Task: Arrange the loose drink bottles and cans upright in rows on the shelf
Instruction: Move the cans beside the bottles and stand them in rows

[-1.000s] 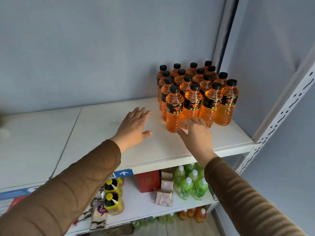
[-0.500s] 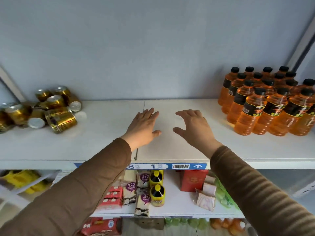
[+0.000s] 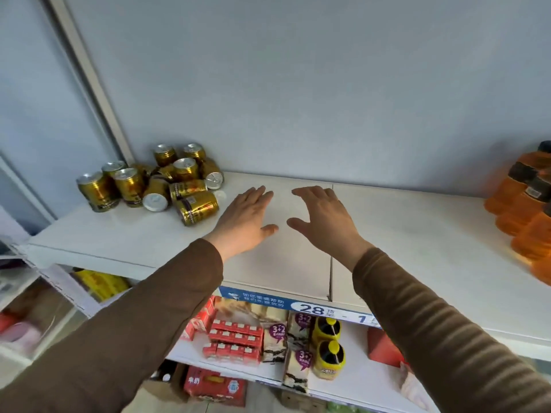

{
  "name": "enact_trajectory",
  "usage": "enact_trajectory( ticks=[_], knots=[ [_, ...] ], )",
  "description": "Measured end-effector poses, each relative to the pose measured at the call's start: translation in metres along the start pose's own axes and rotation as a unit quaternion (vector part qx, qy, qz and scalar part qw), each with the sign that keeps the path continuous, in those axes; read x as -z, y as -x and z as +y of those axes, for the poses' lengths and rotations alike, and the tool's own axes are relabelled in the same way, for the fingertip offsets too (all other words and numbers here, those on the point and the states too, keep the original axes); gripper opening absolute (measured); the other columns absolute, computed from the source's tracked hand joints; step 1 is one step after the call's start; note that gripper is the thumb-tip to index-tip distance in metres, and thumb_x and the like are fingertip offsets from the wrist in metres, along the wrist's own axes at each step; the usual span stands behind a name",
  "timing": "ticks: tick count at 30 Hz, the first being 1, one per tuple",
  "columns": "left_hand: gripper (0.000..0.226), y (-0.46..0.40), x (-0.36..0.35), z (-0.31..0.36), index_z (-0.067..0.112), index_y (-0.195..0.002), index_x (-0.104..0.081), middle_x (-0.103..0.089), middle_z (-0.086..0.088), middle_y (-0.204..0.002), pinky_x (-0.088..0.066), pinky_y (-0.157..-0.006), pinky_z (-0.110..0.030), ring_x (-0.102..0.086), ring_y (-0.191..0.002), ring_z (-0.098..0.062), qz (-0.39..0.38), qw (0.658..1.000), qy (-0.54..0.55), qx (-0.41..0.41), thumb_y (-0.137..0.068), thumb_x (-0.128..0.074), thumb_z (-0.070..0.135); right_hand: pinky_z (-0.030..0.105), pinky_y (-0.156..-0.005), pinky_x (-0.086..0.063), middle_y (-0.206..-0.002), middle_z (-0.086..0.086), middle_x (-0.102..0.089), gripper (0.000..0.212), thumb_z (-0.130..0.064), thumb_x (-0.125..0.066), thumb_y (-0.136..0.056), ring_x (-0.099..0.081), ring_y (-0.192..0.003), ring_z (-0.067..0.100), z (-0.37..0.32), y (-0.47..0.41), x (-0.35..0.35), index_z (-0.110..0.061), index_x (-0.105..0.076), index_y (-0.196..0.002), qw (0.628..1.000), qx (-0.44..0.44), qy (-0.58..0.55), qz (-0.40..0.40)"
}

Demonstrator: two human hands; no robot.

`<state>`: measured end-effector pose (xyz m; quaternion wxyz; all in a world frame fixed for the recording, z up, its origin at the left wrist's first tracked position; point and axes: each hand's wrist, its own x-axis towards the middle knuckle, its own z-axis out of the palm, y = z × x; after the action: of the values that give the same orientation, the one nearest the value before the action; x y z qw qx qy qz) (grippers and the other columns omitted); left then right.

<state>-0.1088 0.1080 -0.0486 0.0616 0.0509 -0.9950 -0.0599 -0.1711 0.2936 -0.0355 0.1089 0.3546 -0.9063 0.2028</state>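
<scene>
Gold cans (image 3: 155, 181) sit in a loose heap at the back left of the white shelf (image 3: 417, 234), some upright, several tipped on their sides, while orange bottles (image 3: 524, 210) with black caps stand upright together at the shelf's far right edge. Between the two groups, the left hand (image 3: 247, 217) and right hand (image 3: 322, 220) reach out side by side over the bare middle of the shelf, palms down, fingers straight and spread, holding nothing. Brown sleeves (image 3: 149, 323) cover both arms, and the lower shelf (image 3: 351, 383) carries red boxes (image 3: 235, 341) and yellow jars (image 3: 328, 344).
</scene>
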Motion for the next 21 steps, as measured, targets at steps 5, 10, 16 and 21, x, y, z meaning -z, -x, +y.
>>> enact_trajectory(
  ticks=[5,10,16,21],
  knots=[
    [0.078,0.006,0.023,-0.059,0.021,-0.16,-0.011,-0.004,0.0,-0.167,-0.012,-0.121,-0.038,-0.002,-0.153,-0.021,0.001,0.999,0.02,0.03,-0.099,-0.05,0.05,0.037,-0.103,-0.038,-0.139,0.001,-0.05,0.06,-0.043,-0.063,-0.091,-0.041,-0.127,0.024,-0.042,-0.034,-0.026,-0.022,-0.044,-0.144,0.999,0.012,-0.041,-0.019],
    [0.073,0.007,0.043,-0.136,0.022,-0.159,-0.015,-0.007,-0.001,-0.167,-0.012,-0.121,-0.041,-0.006,-0.153,-0.026,0.006,0.998,0.037,0.055,-0.1,-0.048,0.048,0.035,-0.101,-0.038,-0.138,0.003,-0.051,0.06,-0.05,-0.059,-0.092,-0.043,-0.127,0.024,-0.087,-0.075,-0.06,-0.021,-0.043,-0.143,0.994,-0.012,-0.09,-0.063],
    [0.064,-0.02,0.046,-0.227,0.021,-0.158,-0.02,-0.019,-0.005,-0.164,-0.016,-0.121,-0.041,-0.014,-0.151,-0.024,-0.003,0.997,0.062,0.041,-0.103,-0.044,0.043,0.032,-0.091,-0.043,-0.134,0.002,-0.057,0.061,-0.058,-0.049,-0.094,-0.057,-0.116,0.021,-0.13,-0.116,-0.111,-0.019,-0.047,-0.141,0.977,-0.133,-0.124,-0.107],
    [0.057,-0.045,0.033,-0.265,0.016,-0.15,-0.034,-0.037,-0.012,-0.154,-0.033,-0.112,-0.047,-0.032,-0.142,-0.031,-0.038,0.999,0.028,0.015,-0.101,-0.047,0.043,0.037,-0.093,-0.052,-0.12,0.005,-0.065,0.06,-0.059,-0.043,-0.096,-0.067,-0.1,0.023,-0.153,-0.136,-0.138,-0.015,-0.049,-0.138,0.945,-0.247,-0.173,-0.123]
  ],
)
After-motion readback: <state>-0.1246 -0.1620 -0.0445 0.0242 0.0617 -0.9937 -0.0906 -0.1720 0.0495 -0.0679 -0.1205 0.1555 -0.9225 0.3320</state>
